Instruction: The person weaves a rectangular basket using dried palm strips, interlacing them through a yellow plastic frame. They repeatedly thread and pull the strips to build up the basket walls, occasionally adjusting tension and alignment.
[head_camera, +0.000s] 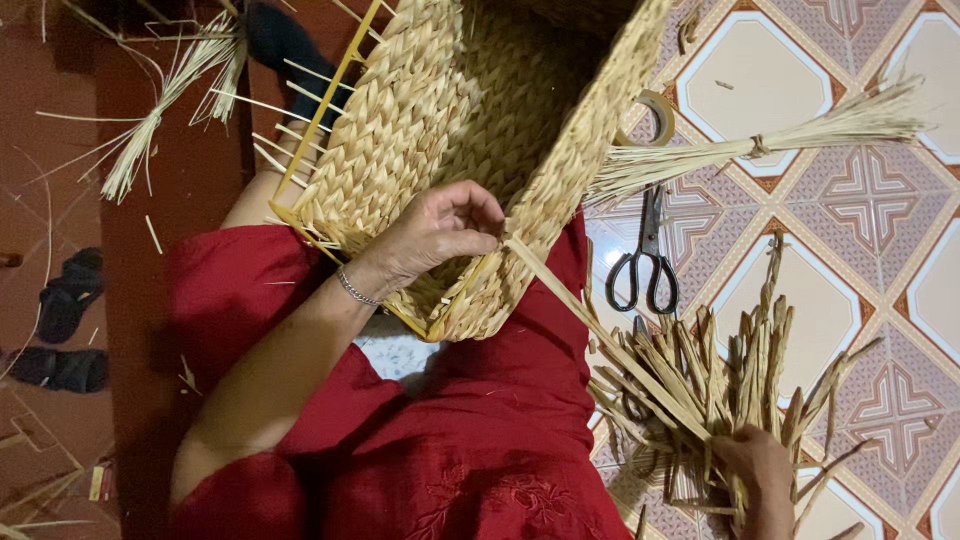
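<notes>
A woven straw basket (420, 120) on a yellow wire frame lies tilted across my lap, its opening facing up and right. My left hand (440, 232) rests inside the basket at its rim, fingers pinched on a flat straw strand (600, 335) where it leaves the weave. This strand runs down and right to a loose pile of straw strips (720, 380) on the floor. My right hand (755, 465) sits at the near edge of that pile, fingers closed around several strips.
Black-handled scissors (645, 265) lie on the patterned tile floor right of the basket, a tape roll (655, 115) beyond them. A tied straw bundle (800, 135) lies at upper right, another bundle (170, 95) at upper left. Dark sandals (65, 330) sit at left.
</notes>
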